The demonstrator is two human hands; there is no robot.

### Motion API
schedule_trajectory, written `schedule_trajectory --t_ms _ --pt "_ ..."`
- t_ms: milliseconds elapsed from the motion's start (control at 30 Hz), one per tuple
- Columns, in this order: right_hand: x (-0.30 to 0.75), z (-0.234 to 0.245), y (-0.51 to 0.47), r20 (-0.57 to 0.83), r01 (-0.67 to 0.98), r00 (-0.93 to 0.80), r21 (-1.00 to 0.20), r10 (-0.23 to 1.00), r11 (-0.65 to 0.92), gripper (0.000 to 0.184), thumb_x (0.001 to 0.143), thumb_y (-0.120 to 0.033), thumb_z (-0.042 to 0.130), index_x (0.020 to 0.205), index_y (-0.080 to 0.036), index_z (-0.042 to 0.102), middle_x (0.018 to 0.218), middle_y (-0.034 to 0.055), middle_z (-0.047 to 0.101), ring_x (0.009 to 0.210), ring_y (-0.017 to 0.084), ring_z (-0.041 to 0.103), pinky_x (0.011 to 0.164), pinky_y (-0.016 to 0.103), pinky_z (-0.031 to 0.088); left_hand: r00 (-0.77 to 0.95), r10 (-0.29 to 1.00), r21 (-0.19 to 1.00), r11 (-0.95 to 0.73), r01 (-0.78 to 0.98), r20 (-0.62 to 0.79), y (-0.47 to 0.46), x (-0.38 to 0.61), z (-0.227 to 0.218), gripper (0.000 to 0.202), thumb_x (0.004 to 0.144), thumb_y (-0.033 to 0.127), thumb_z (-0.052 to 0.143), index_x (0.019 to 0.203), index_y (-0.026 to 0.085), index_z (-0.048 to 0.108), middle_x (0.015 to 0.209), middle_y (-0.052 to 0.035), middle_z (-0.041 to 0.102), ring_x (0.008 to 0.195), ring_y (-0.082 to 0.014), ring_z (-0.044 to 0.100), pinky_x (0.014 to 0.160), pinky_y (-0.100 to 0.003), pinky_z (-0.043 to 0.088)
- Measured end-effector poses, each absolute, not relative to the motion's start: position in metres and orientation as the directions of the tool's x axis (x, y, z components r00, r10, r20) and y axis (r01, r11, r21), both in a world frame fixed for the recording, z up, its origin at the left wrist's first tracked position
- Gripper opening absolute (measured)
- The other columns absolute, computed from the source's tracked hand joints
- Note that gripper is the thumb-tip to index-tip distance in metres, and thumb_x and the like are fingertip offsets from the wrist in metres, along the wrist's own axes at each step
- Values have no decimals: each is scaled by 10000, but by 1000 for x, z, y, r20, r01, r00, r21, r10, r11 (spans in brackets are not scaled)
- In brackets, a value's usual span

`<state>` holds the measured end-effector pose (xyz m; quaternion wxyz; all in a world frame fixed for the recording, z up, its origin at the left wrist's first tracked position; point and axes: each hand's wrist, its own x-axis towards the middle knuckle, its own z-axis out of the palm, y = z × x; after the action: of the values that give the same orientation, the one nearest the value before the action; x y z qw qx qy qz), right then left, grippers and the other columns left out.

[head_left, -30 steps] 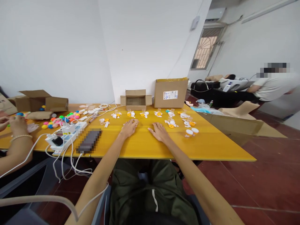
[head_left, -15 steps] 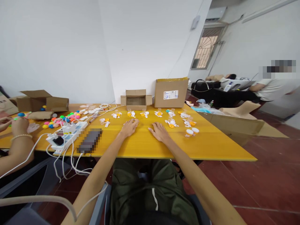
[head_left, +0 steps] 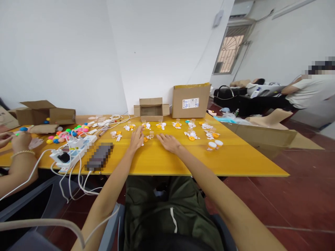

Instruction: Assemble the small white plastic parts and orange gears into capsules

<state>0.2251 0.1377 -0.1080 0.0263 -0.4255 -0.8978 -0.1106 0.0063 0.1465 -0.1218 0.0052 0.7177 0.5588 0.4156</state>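
Observation:
My left hand (head_left: pixel 136 138) rests on the yellow table with its fingers stretched forward, just left of a small pile of parts. In that pile are a clear plastic cup (head_left: pixel 151 134) and a yellow ring (head_left: pixel 145 139), along with small white pieces. My right hand (head_left: pixel 169 143) lies flat to the right of the pile, fingers spread, holding nothing that I can see. Beyond the hands, more piles of white pieces (head_left: pixel 163 124), yellow rings (head_left: pixel 191 138) and clear cups stand in rows. Two white-lidded cups (head_left: pixel 212 144) are at the right.
A small open carton (head_left: pixel 151 119) and a taller cardboard box (head_left: pixel 191 104) stand at the back. To the left lie a phone (head_left: pixel 99 157), a power strip (head_left: pixel 75 153) with cables, and coloured balls (head_left: pixel 56 139). A co-worker's hand (head_left: pixel 22 139) holds a blue ball at far left.
My left hand has shifted left and slightly forward, uncovering the pile that it hid. My right hand has moved left, closer to that pile.

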Motion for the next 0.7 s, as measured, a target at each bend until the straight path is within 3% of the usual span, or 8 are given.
schedule_trajectory --t_ms 167,400,567,700 --pt "202 -106 142 108 703 -705 243 701 669 613 960 -104 269 1545 -279 324 1323 174 602 1047 265 626 844 403 482 61 837 476 -368 799 544 147 -6 -122 461 773 80 491 1188 236 621 1124 -51 699 1015 -228 655 974 -387 525" --pt "191 -105 142 93 709 -694 260 714 655 528 948 -71 313 1431 -213 474 1326 197 603 1089 269 612 818 410 506 146 877 473 -379 796 457 146 -11 -125 439 766 97 512 1155 254 641 1143 -37 704 1070 -225 650 994 -382 526" --pt "203 -111 131 150 762 -644 210 750 613 425 972 -86 318 1307 -182 562 1272 188 616 1131 254 581 849 373 506 136 893 505 -362 783 429 144 -13 -124 399 783 126 512 1134 253 653 1159 -42 702 1077 -228 650 976 -379 534" --pt "210 -113 123 204 834 -552 111 809 541 419 980 -89 316 1311 -179 557 1250 170 616 1152 238 569 938 364 485 52 883 538 -330 775 467 146 -17 -121 383 783 107 470 1092 236 656 1099 -45 709 1021 -216 655 970 -378 527"
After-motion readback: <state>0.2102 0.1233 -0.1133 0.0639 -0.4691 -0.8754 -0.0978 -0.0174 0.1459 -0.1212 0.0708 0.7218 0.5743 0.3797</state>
